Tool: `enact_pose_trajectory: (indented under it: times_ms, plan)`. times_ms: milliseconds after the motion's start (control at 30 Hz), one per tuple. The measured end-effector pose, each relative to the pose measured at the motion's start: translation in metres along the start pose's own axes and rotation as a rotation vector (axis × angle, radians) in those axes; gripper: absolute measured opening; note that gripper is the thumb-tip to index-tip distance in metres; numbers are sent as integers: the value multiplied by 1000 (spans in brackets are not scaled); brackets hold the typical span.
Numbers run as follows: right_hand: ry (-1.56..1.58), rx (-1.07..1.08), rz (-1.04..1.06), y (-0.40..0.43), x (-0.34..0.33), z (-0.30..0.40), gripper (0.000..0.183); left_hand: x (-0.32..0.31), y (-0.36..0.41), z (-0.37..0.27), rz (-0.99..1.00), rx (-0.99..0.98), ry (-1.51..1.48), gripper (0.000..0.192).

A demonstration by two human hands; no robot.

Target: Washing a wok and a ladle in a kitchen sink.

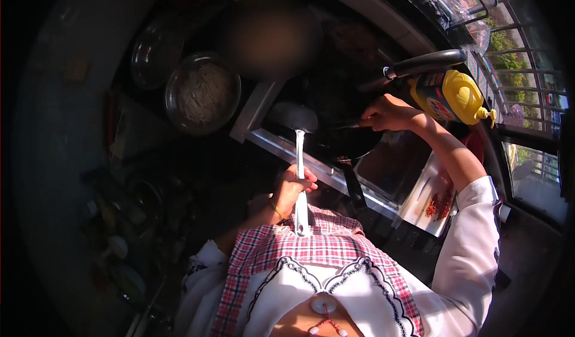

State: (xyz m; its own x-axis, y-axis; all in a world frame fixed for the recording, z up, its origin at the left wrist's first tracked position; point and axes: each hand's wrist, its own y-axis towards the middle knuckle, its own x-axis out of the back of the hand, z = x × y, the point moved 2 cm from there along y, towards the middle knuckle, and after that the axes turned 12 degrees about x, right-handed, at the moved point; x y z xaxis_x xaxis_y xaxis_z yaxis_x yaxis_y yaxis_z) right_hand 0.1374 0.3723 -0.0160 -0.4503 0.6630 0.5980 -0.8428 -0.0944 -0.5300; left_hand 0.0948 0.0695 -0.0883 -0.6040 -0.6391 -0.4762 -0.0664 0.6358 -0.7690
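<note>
My left hand (296,186) grips the bright metal handle of a ladle (300,157), its dark bowl turned away from me over the stove's edge. My right hand (388,113) is closed on the handle of a thin utensil (350,125), which reaches over a dark pan (364,146). Deep shadow hides most of the pan's inside and the utensil's tip. The pan's black handle (354,186) points towards me. Next to my right hand lies or leans a large yellow bottle (453,96) with a label.
A metal bowl (202,92) holds pale strips. Behind it is another glossy bowl (157,54). A black handle (426,63) projects beyond my right hand. Chopped red pieces (438,206) lie on a white cutting board (415,202) at right. A barred window (516,67) borders the stove.
</note>
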Motion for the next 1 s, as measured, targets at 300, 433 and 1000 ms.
enact_pose_trajectory:
  times_ms: [300, 433, 1000]
  plan:
    - [-118, 148, -109, 3, -12, -44, 28, -5, 4, 5, 5, -98, -48, 15]
    - [-64, 248, 201, -23, 31, -12, 32, -1, -6, 6, -48, -109, -84, 15]
    - [-558, 186, 107, 35, -24, 23, 14, -26, 3, 6, -52, -160, -135, 15]
